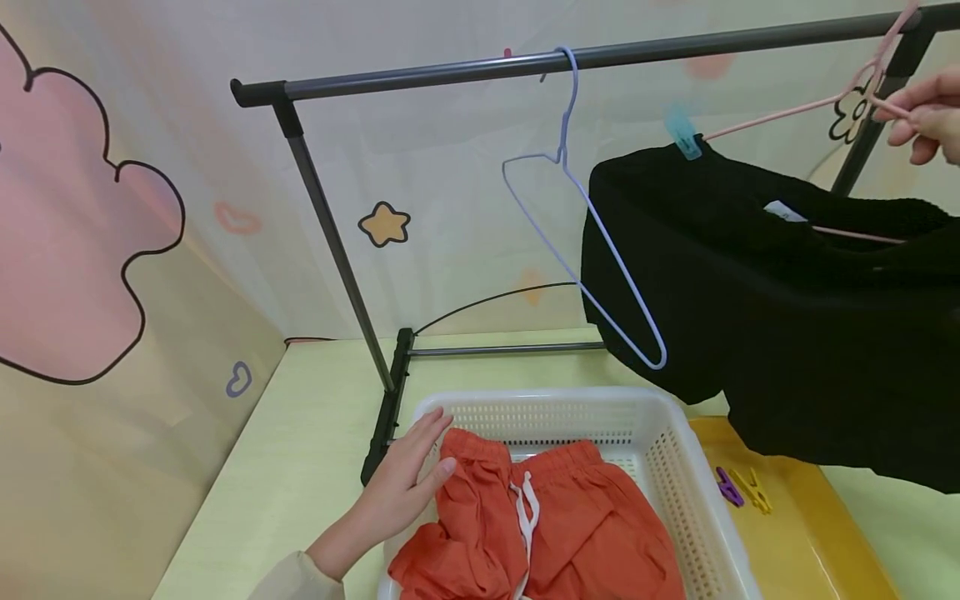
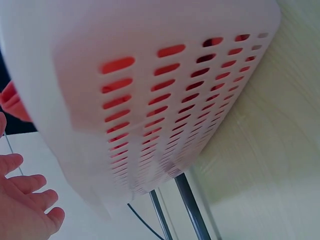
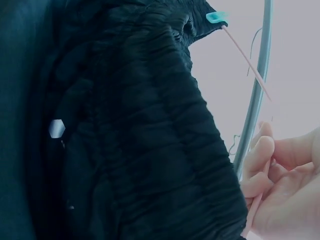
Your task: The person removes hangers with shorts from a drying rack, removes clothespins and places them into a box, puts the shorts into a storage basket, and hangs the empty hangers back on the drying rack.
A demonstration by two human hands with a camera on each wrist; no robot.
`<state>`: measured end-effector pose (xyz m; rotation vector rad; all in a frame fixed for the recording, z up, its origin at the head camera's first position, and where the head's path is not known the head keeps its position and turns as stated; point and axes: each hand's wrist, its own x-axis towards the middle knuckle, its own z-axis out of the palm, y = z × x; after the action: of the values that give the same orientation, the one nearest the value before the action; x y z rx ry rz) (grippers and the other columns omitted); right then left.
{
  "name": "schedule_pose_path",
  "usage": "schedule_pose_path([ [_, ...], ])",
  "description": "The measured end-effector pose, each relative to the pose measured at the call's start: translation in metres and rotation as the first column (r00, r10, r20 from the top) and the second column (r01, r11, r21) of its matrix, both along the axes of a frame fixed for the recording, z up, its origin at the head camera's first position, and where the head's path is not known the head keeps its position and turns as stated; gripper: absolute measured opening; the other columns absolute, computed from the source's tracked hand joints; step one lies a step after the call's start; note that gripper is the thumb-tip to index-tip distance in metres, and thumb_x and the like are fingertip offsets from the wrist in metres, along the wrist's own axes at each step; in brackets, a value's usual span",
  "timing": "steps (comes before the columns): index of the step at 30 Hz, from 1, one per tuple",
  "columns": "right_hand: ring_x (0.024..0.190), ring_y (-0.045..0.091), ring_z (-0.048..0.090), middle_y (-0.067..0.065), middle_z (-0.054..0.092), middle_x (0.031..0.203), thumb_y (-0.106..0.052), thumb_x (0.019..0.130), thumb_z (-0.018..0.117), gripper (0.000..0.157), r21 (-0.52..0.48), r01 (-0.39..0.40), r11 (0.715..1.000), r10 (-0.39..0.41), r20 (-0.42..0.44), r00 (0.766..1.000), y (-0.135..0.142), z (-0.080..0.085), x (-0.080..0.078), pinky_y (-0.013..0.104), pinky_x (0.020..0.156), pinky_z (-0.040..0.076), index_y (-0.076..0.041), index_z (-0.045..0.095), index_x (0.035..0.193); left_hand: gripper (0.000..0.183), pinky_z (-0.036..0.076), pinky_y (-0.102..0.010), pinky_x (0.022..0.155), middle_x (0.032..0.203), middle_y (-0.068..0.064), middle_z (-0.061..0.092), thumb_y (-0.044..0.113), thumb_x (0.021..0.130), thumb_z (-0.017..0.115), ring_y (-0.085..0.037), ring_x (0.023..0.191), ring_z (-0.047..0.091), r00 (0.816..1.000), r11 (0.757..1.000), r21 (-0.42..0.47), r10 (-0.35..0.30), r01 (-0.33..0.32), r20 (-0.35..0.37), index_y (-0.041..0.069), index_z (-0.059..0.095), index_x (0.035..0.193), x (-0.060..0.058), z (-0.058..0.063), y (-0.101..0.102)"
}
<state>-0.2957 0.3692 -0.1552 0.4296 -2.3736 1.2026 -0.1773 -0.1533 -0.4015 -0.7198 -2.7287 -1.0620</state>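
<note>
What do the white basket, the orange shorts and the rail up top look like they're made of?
White basket: moulded plastic, matte, slotted walls letting light through. Orange shorts: soft woven fabric, likely cotton, creased, with a white drawstring. Rail: metal tube by its grey sheen, ending in a black, probably plastic, cap.

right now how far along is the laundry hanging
Done: the black garment is clipped to the pink hanger with a teal peg. In hand: the right hand pinches that hanger at the rail. Left: the left hand rests on the orange shorts, still in the white basket; the lilac hanger hangs empty.
</note>
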Motion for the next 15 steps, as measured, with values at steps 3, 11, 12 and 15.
schedule_pose_path([
  [3,0.042,-0.002,0.042,-0.027,0.051,0.058,0.002,0.093,0.028,0.041,0.006,0.040,0.999,-0.040,0.023,0.999,-0.023,0.008,0.014,0.019,0.038,0.022,-0.032,0.050,0.082,0.052,0.019,-0.062,0.098,0.143,-0.012,0.029,0.027,0.089,0.050,-0.032,0.132,0.025,1.000,1.000,-0.001,0.001,-0.001,0.004,0.008,0.035,0.135,0.000,0.001,0.000],
  [11,0.044,-0.002,0.040,-0.022,0.052,0.060,0.007,0.091,0.030,0.047,-0.006,0.001,1.000,-0.002,-0.016,1.000,-0.059,0.014,0.032,0.016,0.042,0.023,-0.032,0.051,0.078,0.051,0.020,-0.061,0.099,0.143,-0.012,0.029,0.025,0.089,0.051,-0.032,0.131,0.025,1.000,1.000,0.001,0.003,-0.003,0.009,0.010,0.035,0.136,-0.001,0.000,0.001],
  [12,0.044,-0.001,0.041,-0.023,0.053,0.061,0.007,0.091,0.030,0.047,-0.015,-0.006,1.000,0.005,-0.022,1.000,-0.061,0.014,0.032,0.015,0.042,0.024,-0.031,0.052,0.078,0.051,0.020,-0.061,0.099,0.143,-0.012,0.028,0.026,0.089,0.051,-0.032,0.131,0.025,1.000,1.000,0.000,0.005,-0.005,0.013,0.010,0.035,0.136,-0.001,-0.001,0.001],
  [15,0.045,-0.001,0.041,-0.023,0.055,0.064,0.008,0.090,0.031,0.047,-0.047,-0.036,0.998,0.034,-0.039,0.999,-0.067,0.013,0.032,0.012,0.043,0.028,-0.030,0.055,0.078,0.052,0.019,-0.062,0.098,0.143,-0.011,0.028,0.029,0.090,0.050,-0.032,0.131,0.025,1.000,1.000,-0.002,0.011,-0.011,0.019,0.011,0.035,0.136,-0.001,-0.002,0.001],
])
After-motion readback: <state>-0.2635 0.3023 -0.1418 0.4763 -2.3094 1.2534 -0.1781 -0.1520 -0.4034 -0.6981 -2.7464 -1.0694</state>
